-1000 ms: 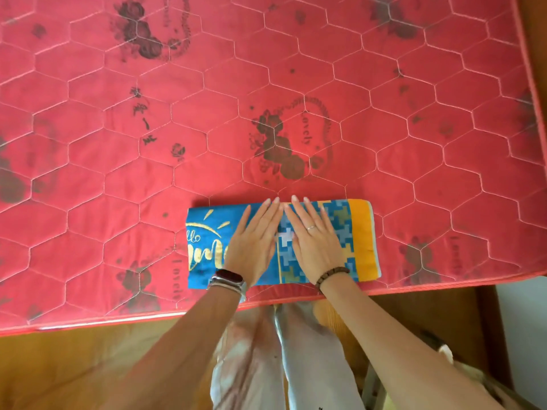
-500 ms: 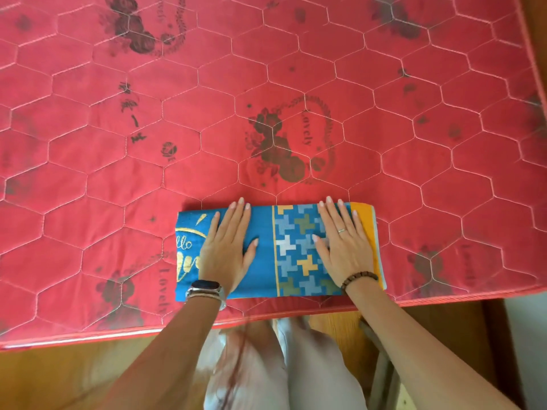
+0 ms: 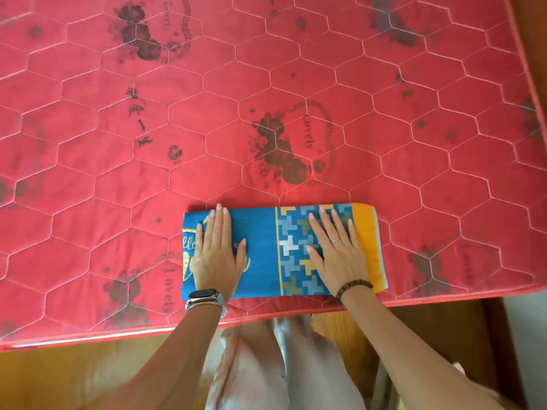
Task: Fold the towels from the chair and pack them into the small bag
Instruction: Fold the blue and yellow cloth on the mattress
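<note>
Mattress: a red quilted mattress [image 3: 296, 69] fills most of the view. Pale stitching divides its cloth into long hexagons, and faded dark rose wreaths with the word "Lovely" are printed on it. A corded red seam runs along its near edge.
Wood: glossy orange-brown boards [image 3: 74, 374] lie below the near edge. A darker strip [image 3: 529, 25] runs up the right side.
Wall: a pale patch [image 3: 527, 335] shows at the lower right.
Legs: pale, smooth trousers [image 3: 266, 365] hang between the forearms, blurred.
Towel: the towel [image 3: 263, 250] lies on the mattress just inside the near edge, folded into a long flat rectangle. It is blue woven cloth with gold script at its left end, a band of grey, white and yellow stepped crosses, and an orange stripe at its right end, where layered edges show.
Left hand: the left hand [image 3: 217, 255] lies palm down on the script end, its fingers [image 3: 220, 223] straight and close together, thumb out to the side.
Right hand: the right hand [image 3: 337, 255] lies palm down on the patterned band, its fingers [image 3: 328, 223] straight and slightly spread.
Watch: a dark-faced watch [image 3: 205, 294] with a metal band sits on the left wrist.
Bracelet: round brown beads [image 3: 353, 287] circle the right wrist.
Ring: a thin pale ring [image 3: 335, 240] sits on a right finger.
</note>
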{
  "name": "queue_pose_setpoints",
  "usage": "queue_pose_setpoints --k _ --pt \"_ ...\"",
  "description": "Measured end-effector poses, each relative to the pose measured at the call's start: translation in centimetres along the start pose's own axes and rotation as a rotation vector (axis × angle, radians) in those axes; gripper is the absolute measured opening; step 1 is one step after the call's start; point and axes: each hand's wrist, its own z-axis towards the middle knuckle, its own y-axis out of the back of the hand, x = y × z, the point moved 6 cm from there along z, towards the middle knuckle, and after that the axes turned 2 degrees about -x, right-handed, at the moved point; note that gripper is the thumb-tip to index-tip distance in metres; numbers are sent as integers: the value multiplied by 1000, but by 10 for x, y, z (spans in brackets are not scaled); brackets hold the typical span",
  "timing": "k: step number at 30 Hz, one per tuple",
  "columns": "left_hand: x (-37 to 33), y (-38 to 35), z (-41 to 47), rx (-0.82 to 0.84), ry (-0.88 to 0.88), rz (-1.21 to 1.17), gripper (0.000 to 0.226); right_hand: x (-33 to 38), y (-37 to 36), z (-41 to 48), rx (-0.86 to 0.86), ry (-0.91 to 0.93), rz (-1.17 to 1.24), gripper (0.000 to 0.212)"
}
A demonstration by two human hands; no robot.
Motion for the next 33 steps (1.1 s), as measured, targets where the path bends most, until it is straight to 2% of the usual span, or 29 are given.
queue_pose_setpoints --k 5,8,12,19,25,33 --pt "20 4 1 -9 60 49 64 -28 8 0 -21 -69 1 58" --pt "29 11 2 -14 195 26 65 -45 20 3 -41 -183 54 61" --pt "38 17 -2 -7 396 -204 70 -61 27 0 -50 -467 369 63" --pt "48 25 -4 41 516 -284 65 -60 41 1 -97 -683 656 65" --pt "56 28 15 16 605 -446 50 -65 45 17 -42 -630 738 54" --pt "63 49 96 -130 550 -494 56 -68 76 101 -149 -483 752 52"
